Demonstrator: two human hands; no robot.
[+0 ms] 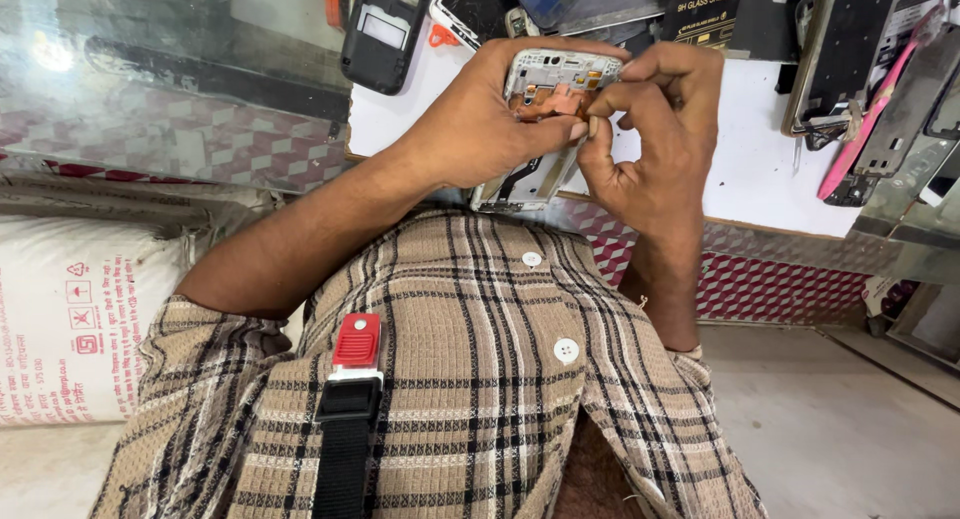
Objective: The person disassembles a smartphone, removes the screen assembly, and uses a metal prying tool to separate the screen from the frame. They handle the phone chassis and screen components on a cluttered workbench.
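Observation:
My left hand (480, 119) wraps around an opened phone frame (548, 74), a white and silver shell with its insides showing. The thumb lies across an orange flex part in the middle of it. My right hand (655, 129) comes in from the right, with finger and thumb pinched at the frame's edge next to my left thumb. Whether something tiny sits between those fingertips I cannot tell. Both hands hover above the near edge of a white work mat (760, 149).
Phone parts lie about the mat: a black phone body (385, 29), a dark box (705, 9), a metal frame (850, 49), a pink tool (870, 119). A glass counter top (150, 69) is at left, a white sack (70, 309) below it. My checked shirt (470, 379) fills the foreground.

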